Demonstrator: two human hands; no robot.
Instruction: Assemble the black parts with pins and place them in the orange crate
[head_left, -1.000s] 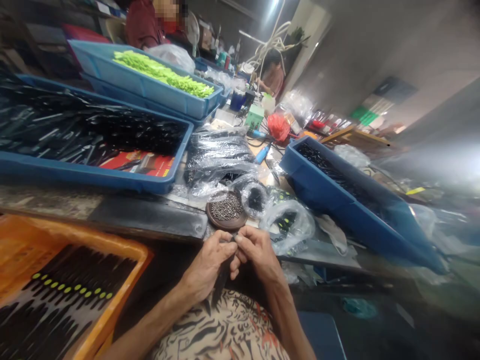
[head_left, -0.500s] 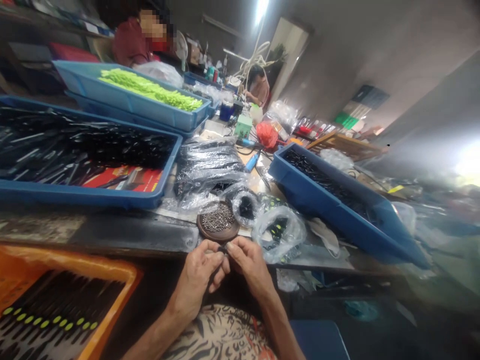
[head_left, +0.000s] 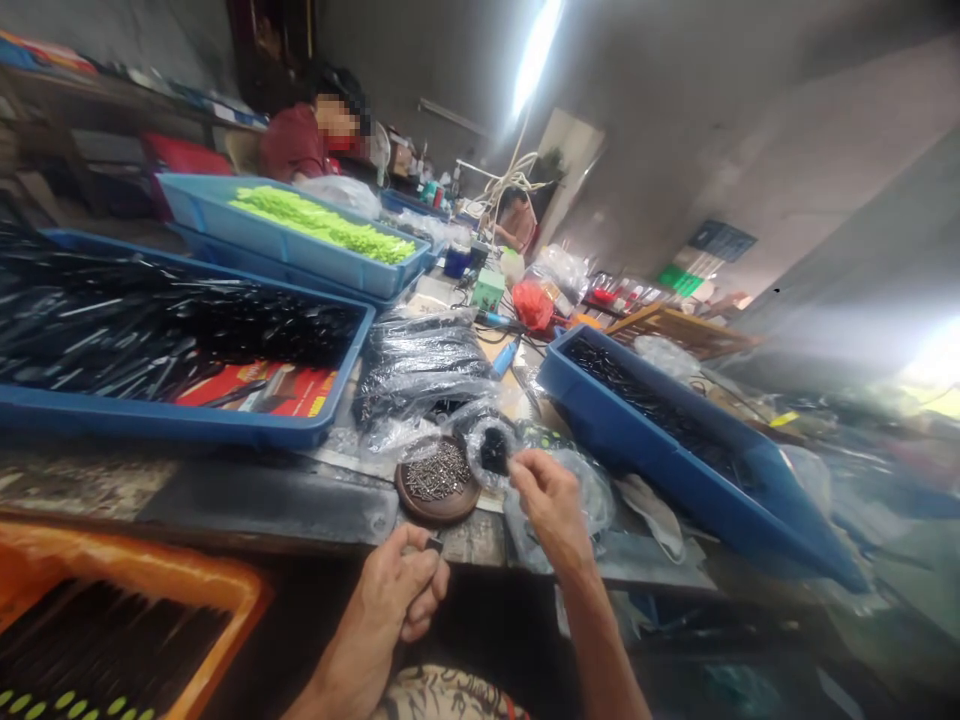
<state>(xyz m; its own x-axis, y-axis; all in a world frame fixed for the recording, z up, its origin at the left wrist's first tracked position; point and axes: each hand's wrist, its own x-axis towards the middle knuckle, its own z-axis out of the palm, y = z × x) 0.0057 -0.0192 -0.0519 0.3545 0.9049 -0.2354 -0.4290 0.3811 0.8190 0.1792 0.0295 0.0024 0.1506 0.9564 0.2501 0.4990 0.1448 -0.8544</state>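
Observation:
My left hand (head_left: 405, 585) is closed around a small black part (head_left: 433, 545), only the end of which sticks out above the thumb; the rest is hidden in the fist. Beyond it on the bench edge stands a round brown dish (head_left: 437, 512) heaped with small metal screws (head_left: 435, 470). My right hand (head_left: 553, 500) is up over the bench, its fingertips pressed together beside a clear plastic bag (head_left: 480, 470) with black pieces (head_left: 494, 450) in its open mouth. Whether anything is between those fingertips is too small to tell. Another clear bag (head_left: 592, 490) lies partly behind my right hand.
Blue trays of black parts flank the bench, one left (head_left: 247, 425), one right (head_left: 675, 470). A tray of bright green pieces (head_left: 322, 225) stands behind the left one. An orange crate (head_left: 247, 590) sits low left. Two people (head_left: 292, 145) are farther back.
My hands were together at the black part before the dish. My right hand has left it and moved up and right to the bags. The left keeps the part. The view has tilted up.

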